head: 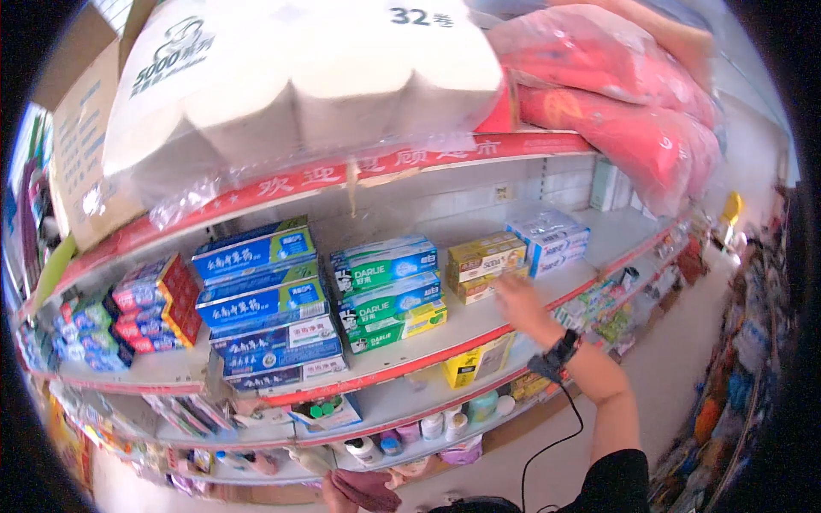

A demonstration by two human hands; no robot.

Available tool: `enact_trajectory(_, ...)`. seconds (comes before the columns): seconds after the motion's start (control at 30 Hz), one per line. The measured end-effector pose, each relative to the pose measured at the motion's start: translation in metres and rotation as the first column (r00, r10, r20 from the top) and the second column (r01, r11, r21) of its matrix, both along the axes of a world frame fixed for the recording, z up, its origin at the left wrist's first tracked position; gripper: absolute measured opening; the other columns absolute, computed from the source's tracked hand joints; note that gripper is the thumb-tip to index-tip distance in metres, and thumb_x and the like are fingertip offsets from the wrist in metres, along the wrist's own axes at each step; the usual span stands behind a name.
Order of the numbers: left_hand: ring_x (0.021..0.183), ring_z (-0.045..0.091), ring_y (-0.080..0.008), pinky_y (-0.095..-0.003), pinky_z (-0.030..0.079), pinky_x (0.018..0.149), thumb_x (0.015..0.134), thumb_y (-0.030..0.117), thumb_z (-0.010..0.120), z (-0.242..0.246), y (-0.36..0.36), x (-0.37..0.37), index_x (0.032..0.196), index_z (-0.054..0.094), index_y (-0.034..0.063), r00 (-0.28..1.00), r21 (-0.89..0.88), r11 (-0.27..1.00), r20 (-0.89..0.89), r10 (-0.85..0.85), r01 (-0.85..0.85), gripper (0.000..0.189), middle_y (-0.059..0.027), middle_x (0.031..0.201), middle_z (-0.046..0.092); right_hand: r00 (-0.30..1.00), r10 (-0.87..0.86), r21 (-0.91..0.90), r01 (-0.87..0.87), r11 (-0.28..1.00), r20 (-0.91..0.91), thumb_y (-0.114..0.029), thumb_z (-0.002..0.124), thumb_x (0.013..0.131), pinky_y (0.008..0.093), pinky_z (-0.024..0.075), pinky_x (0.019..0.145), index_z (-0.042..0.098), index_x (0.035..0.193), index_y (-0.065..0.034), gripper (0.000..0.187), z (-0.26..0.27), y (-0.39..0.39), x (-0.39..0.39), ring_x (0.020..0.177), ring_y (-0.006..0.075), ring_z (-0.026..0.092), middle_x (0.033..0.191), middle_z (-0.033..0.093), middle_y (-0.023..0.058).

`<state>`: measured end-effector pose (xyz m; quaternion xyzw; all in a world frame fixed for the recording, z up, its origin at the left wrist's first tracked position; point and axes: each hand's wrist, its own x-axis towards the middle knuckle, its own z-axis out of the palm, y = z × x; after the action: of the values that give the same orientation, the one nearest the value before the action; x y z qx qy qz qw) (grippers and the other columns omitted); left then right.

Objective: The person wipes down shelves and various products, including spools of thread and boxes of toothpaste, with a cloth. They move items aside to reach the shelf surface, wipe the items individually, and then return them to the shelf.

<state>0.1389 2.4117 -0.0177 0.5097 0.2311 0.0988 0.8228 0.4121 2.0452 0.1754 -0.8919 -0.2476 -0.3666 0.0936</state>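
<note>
My right hand (pixel 521 300), slightly blurred, reaches to the front right of a stack of gold toothpaste cartons (pixel 485 261). Its fingers overlap the lower carton, and whether they grip it cannot be told. At the bottom edge, my left hand (pixel 338 499) holds a folded mauve cloth (pixel 367 488). Left of the gold cartons are green and blue Darlie toothpaste cartons (pixel 390 288). Farther left rise stacked blue toothpaste cartons (pixel 263 304). To the right of the gold stack sits a white and blue pack of cartons (pixel 550 240). All stand on a white shelf (pixel 417 336).
Above, a large paper-roll pack (pixel 308 58) and red plastic-wrapped bundles (pixel 616 83) overhang the red-edged top shelf. A cardboard box (pixel 90 141) stands far left. Bottles (pixel 362 450) and a yellow box (pixel 473 365) occupy lower shelves. A black cable (pixel 574 410) hangs from my right wrist.
</note>
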Motion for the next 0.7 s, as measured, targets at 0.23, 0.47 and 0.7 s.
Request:
enact_trajectory(0.23, 0.082, 0.051, -0.0204, -0.0303, 0.044, 0.072, 0.085, 0.031, 0.035, -0.010, -0.018, 0.015, 0.095, 0.047, 0.0016, 0.912, -0.315, 0.860, 0.049, -0.408, 0.402, 0.033, -0.0092, 0.092, 0.052, 0.665, 0.555, 0.007, -0.638, 0.770, -0.500, -0.019, 0.046, 0.081, 0.0346, 0.0449, 0.060, 0.055, 0.091, -0.0074, 0.018, -0.104, 0.042, -0.152, 0.071, 0.0249, 0.055, 0.079, 0.054, 0.0100)
enact_trajectory(0.47, 0.094, 0.050, -0.0226, -0.0330, 0.041, 0.082, 0.086, 0.030, 0.030, -0.062, -0.059, 0.066, 0.106, 0.044, -0.0015, 0.622, -0.087, 0.631, 0.316, -0.716, 0.771, 0.040, -0.0145, 0.105, 0.050, 0.613, 0.102, 0.043, -0.110, 0.993, -0.783, -0.048, 0.049, 0.076, 0.0388, 0.0443, 0.069, 0.050, 0.097, -0.0056, 0.048, -0.141, 0.088, -0.214, 0.080, 0.0334, 0.054, 0.083, 0.055, 0.0156)
enact_trajectory(0.7, 0.113, 0.036, -0.0239, -0.0377, 0.026, 0.097, 0.086, 0.040, 0.030, -0.023, -0.100, 0.076, 0.115, 0.040, 0.0027, 0.821, -0.680, 0.507, 0.262, -0.507, 0.530, 0.048, -0.0117, 0.118, 0.042, 0.538, 0.581, 0.684, -0.012, 0.729, -0.611, -0.027, 0.057, 0.076, 0.0291, 0.0444, 0.071, 0.048, 0.107, -0.0019, 0.041, -0.219, 0.071, -0.204, 0.083, 0.0198, 0.054, 0.093, 0.056, 0.0136)
